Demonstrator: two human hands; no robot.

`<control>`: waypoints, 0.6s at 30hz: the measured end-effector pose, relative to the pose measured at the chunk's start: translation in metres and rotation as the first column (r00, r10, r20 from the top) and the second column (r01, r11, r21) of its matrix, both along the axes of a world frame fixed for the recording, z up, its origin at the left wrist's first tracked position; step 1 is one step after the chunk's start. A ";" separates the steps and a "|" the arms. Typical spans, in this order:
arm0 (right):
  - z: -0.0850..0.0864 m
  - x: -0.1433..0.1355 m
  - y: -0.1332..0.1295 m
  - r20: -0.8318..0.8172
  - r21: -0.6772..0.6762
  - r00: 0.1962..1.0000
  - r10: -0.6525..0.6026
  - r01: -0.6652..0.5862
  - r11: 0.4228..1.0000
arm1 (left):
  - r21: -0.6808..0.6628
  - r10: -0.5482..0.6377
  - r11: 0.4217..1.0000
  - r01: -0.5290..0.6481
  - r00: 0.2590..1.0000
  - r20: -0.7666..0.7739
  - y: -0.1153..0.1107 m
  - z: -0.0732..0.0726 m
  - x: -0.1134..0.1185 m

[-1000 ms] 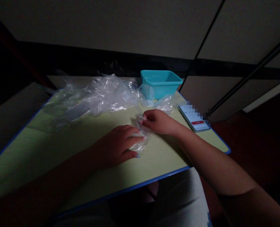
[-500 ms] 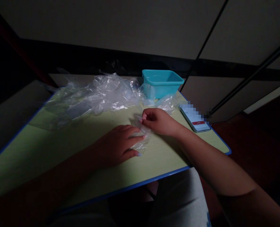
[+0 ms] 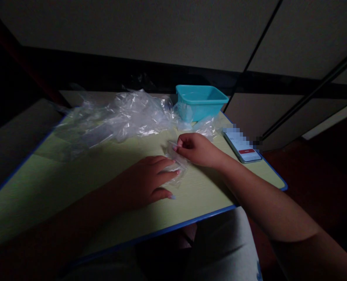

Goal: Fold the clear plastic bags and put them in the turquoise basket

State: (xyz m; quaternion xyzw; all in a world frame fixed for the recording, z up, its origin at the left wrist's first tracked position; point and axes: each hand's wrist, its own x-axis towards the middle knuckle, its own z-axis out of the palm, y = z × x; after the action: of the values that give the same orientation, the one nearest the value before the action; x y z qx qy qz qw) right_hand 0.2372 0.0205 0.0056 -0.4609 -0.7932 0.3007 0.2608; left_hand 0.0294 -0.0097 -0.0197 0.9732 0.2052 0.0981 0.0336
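A small clear plastic bag (image 3: pixel 177 158) lies on the pale yellow-green table (image 3: pixel 208 187) between my hands. My left hand (image 3: pixel 150 177) rests palm down with its fingers spread, the fingertips lying on the bag's near left part. The thumb of that hand is on the bare tabletop. My right hand (image 3: pixel 198 150) pinches the bag's upper edge between thumb and curled index finger. Part of the bag is hidden beneath the left fingers.
A heap of crumpled clear plastic bags (image 3: pixel 129 117) spreads along the back left. A turquoise plastic basin (image 3: pixel 205 111) stands at the back, with more clear plastic (image 3: pixel 207 127) before it. A lit phone (image 3: pixel 242 146) lies at the right edge. Cabinet panels (image 3: pixel 150 31) rise behind.
My left thumb has moved slightly nearer to me, away from the bag. My right hand keeps its pinch, and the bag has barely shifted.
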 end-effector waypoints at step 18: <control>0.004 -0.004 -0.006 -0.009 0.010 0.999 0.032 -0.032 0.999 | -0.090 0.108 0.990 -0.109 0.994 -0.015 -0.013 0.005 0.002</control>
State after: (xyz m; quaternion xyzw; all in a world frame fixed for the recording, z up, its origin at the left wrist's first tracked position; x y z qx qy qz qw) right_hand 0.2334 0.0145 0.0092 -0.4455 -0.8007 0.3029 0.2620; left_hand 0.0309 -0.0224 -0.0145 0.9586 0.2622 0.0853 0.0711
